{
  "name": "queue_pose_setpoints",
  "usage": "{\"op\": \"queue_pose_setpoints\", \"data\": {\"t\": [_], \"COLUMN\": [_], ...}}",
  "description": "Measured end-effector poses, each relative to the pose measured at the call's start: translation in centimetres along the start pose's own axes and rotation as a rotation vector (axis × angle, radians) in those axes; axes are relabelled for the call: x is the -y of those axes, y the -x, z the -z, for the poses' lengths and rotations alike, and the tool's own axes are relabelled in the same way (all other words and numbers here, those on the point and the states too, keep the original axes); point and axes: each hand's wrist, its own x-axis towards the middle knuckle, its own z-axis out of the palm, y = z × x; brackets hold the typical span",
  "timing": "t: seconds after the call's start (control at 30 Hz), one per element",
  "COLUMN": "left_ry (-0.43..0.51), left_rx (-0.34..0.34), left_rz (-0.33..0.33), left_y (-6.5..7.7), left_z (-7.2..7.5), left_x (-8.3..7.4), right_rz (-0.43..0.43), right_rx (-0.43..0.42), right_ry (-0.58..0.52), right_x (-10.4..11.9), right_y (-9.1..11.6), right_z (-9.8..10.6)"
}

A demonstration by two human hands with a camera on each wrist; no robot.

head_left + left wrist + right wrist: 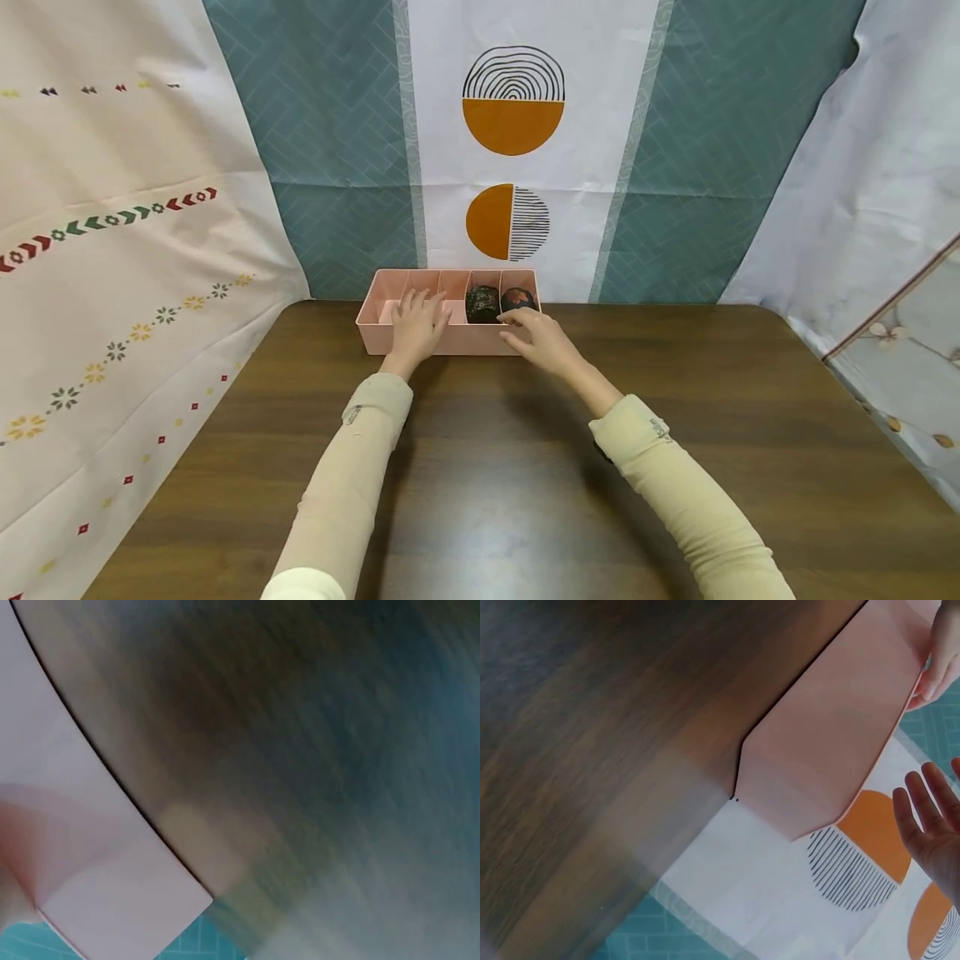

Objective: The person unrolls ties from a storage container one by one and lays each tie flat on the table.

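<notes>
A long pink divided box (472,340) stands at the table's far side. My left hand (417,327) reaches over its front wall, fingers spread above the left compartments. Toward the box's right end is my right hand (542,340), fingers extended and thumb apart, close by the front rim. In the right wrist view this hand (936,836) has straight fingers and nothing in it. Two rounded dark things sit in neighbouring right-hand compartments: one with a dark green pattern (482,305), the other with a reddish flower pattern (517,298), partly hidden by my right hand.
The box rests on a brown wooden table (480,467), close to its back edge. Behind it hangs a teal and white curtain (337,150) with orange half circles. Pale patterned cloths hang at the left (135,275) and right (862,208).
</notes>
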Motion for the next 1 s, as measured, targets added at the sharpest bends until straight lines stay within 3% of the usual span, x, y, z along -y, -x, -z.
{"op": "queue_pose_setpoints", "data": {"t": [0.17, 0.5, 0.77, 1.0], "left_ry": [-0.026, -0.072, -0.117, -0.126], "left_rx": [-0.022, -0.039, -0.031, -0.021], "left_rz": [0.041, 0.048, 0.039, 0.028], "left_y": [0.0, 0.0, 0.1, 0.0], "left_z": [-0.4, -1.5, -1.4, -1.2], "left_x": [0.5, 0.1, 0.1, 0.1], "right_rz": [0.011, -0.019, -0.017, 0.011], "right_rx": [-0.008, -0.008, 0.0, 0.058], "right_ry": [0.012, 0.081, 0.12, 0.162], "right_x": [0.0, -0.5, -1.3, -1.7], "right_y": [-1.3, -3.3, -5.7, -7.5], "right_z": [-0.7, -1.0, -1.8, -2.5]}}
